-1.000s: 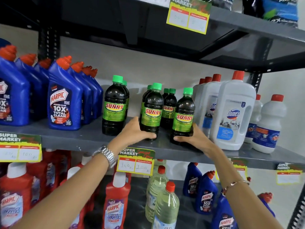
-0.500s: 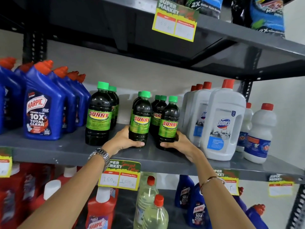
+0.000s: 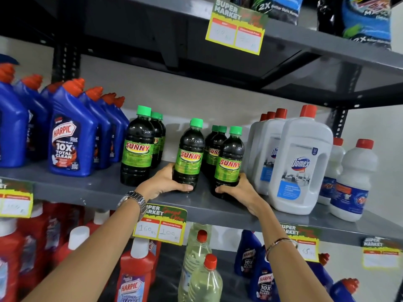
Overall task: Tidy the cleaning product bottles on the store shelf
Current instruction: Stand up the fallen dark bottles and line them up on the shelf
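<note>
In the head view, the left hand [image 3: 162, 182] grasps the base of a dark plastic Sunny bottle with a green cap [image 3: 189, 156], thumb across its front. The right hand [image 3: 241, 190] grasps the base of a second dark green-capped Sunny bottle [image 3: 228, 163], just beside the first. Both bottles stand upright on the grey metal shelf [image 3: 87, 189]. Left of the left hand stands a third Sunny bottle [image 3: 137, 149], then blue Harpic bottles with orange caps [image 3: 69, 131]. Right of the right hand stand white Domex bottles with red caps [image 3: 302, 162].
</note>
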### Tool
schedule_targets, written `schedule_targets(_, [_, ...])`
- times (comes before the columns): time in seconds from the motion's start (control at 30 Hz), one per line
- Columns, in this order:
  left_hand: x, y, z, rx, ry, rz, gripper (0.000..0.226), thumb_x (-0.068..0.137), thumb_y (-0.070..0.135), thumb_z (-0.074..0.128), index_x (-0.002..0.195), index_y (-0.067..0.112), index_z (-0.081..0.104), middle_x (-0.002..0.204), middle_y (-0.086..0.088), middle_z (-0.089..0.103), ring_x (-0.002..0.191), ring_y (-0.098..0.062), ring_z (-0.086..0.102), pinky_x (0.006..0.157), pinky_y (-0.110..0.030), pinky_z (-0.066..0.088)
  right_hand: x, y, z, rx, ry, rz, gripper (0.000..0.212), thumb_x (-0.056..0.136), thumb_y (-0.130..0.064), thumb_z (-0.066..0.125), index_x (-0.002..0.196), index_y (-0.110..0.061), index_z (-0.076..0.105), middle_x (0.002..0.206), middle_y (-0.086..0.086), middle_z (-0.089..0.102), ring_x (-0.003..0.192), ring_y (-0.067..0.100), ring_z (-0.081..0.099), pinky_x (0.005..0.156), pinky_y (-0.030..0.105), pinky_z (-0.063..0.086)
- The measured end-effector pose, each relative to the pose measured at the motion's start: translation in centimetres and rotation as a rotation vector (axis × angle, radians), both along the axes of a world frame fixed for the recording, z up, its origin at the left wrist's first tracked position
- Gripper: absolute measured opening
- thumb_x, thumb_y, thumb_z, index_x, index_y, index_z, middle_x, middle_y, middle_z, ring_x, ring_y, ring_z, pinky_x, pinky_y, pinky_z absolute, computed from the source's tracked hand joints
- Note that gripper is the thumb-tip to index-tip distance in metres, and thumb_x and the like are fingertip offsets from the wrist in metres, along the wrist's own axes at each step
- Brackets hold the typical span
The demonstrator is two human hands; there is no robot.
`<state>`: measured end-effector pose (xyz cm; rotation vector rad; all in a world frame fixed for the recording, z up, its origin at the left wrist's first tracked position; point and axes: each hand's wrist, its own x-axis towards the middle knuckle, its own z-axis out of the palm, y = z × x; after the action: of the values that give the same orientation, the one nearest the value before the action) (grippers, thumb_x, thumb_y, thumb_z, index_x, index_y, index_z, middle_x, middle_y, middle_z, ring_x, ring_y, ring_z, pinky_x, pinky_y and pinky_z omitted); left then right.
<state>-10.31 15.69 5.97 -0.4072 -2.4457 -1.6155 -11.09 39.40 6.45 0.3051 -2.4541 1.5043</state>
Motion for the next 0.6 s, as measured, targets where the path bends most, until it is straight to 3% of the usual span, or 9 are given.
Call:
schedule_targets(0.13, [0.3, 0.3, 0.3, -0.023, 0.001, 0.025, 0.088, 0.062, 0.017, 0.085, 0.133, 0.012, 0.033, 0.132, -0.009, 0.051, 0.119, -0.02, 0.047, 0.106, -0.039, 0.035, 0.4, -0.2, 0.1, 0.018, -0.035, 0.014, 0.083, 0.057, -0.024, 0.082, 0.123, -0.014, 0.033, 0.114, 0.005, 0.057, 0.106, 0.019, 0.055, 0.092, 0.032, 0.044])
schedule_targets(0.2, [1.0, 0.4, 0.3, -0.024, 0.01, 0.061, 0.101, 0.063, 0.018, 0.085, 0.14, 0.009, 0.021, 0.14, -0.01, 0.044, 0.126, -0.022, 0.041, 0.108, -0.04, 0.032, 1.1, -0.1, 0.4, 0.025, -0.079, 0.029, 0.089, 0.059, -0.024, 0.082, 0.129, -0.011, 0.029, 0.123, 0.007, 0.053, 0.114, 0.021, 0.05, 0.097, 0.033, 0.04])
schedule_targets(0.3, [2.8, 0.0, -0.3, -0.004, 0.181, 0.148, 0.103, 0.067, 0.022, 0.082, 0.144, 0.013, 0.014, 0.146, -0.008, 0.035, 0.132, -0.022, 0.034, 0.109, -0.043, 0.031, 3.4, -0.1, 0.0, -0.017, 0.001, -0.095, 0.098, 0.063, -0.038, 0.079, 0.137, -0.008, 0.023, 0.136, 0.011, 0.043, 0.125, 0.025, 0.043, 0.104, 0.04, 0.037])
schedule_targets(0.4, [5.7, -1.7, -1.2, 0.035, 0.608, 0.367, 0.076, 0.071, 0.032, 0.077, 0.133, 0.03, 0.033, 0.124, 0.01, 0.051, 0.115, -0.008, 0.049, 0.093, -0.035, 0.043, 7.2, -2.3, -2.1, -0.051, 0.428, -0.418, 0.055, 0.069, -0.045, 0.065, 0.115, -0.025, 0.044, 0.105, 0.0, 0.058, 0.095, 0.014, 0.059, 0.081, 0.039, 0.049])
schedule_targets(0.47, [6.7, -3.8, -1.4, 0.093, 0.768, 0.537, 0.071, 0.07, 0.032, 0.077, 0.129, 0.029, 0.037, 0.118, 0.012, 0.052, 0.108, -0.006, 0.051, 0.087, -0.031, 0.044, 8.5, -5.6, -2.5, -0.072, 0.535, -0.328, 0.036, 0.072, -0.039, 0.063, 0.103, -0.032, 0.047, 0.088, -0.006, 0.06, 0.077, 0.004, 0.058, 0.068, 0.031, 0.048])
schedule_targets(0.53, [6.5, -6.0, -1.3, 0.103, 0.735, 0.678, 0.083, 0.066, 0.027, 0.081, 0.134, 0.018, 0.034, 0.127, 0.0, 0.048, 0.115, -0.015, 0.048, 0.092, -0.038, 0.045, 7.8, -8.7, -2.3, 0.155, 0.423, -0.182, 0.053, 0.074, -0.038, 0.066, 0.12, -0.025, 0.042, 0.104, -0.002, 0.057, 0.091, 0.011, 0.057, 0.073, 0.031, 0.045])
schedule_targets(0.6, [5.6, -7.7, -1.1, 0.032, 0.53, 0.674, 0.105, 0.06, 0.029, 0.085, 0.141, 0.009, 0.021, 0.141, -0.013, 0.035, 0.128, -0.026, 0.038, 0.104, -0.046, 0.036, 6.0, -10.6, -1.6, 0.315, 0.255, -0.172, 0.083, 0.072, -0.039, 0.07, 0.136, -0.012, 0.024, 0.127, 0.01, 0.043, 0.115, 0.028, 0.048, 0.087, 0.035, 0.04])
